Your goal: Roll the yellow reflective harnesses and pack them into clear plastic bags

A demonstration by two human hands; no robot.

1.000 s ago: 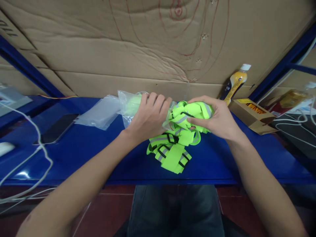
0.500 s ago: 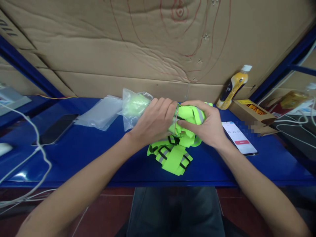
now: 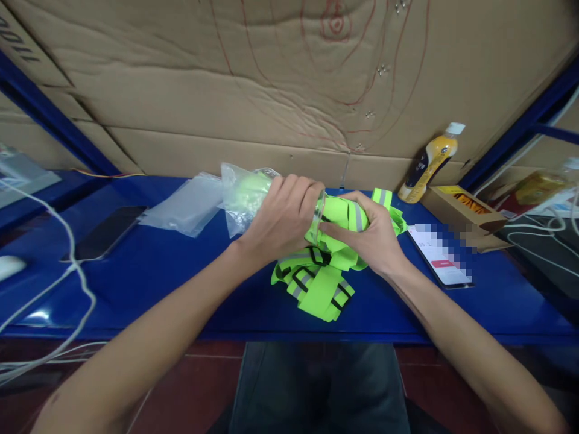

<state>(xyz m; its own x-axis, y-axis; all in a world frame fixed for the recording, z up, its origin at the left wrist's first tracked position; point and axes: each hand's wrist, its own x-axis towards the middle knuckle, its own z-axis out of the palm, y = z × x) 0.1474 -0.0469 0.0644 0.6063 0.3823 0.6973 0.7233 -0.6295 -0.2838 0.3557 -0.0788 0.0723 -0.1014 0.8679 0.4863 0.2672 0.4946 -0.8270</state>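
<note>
My left hand (image 3: 289,208) is wrapped around a clear plastic bag (image 3: 231,202), whose mouth faces right. Bright yellow-green fabric shows inside the bag. From the bag's mouth spills a reflective strap harness (image 3: 341,214) with grey stripes and black buckles. Thumb and fingers of my right hand (image 3: 373,232) grip the bunched straps just beside the opening. A folded part of the harness with buckles hangs below onto the blue table, and a loose strap end sticks out behind my right hand.
Flat clear bags (image 3: 185,205) and a dark phone (image 3: 106,232) lie to the left, near white cables (image 3: 75,265). On the right are a lit phone (image 3: 441,256), a drink bottle (image 3: 432,163) and an open cardboard box (image 3: 465,211). A cardboard panel (image 3: 181,90) stands behind the table.
My right hand has shifted slightly left and down against the bag's mouth. More of the strap end now shows behind it. The view has moved slightly.
</note>
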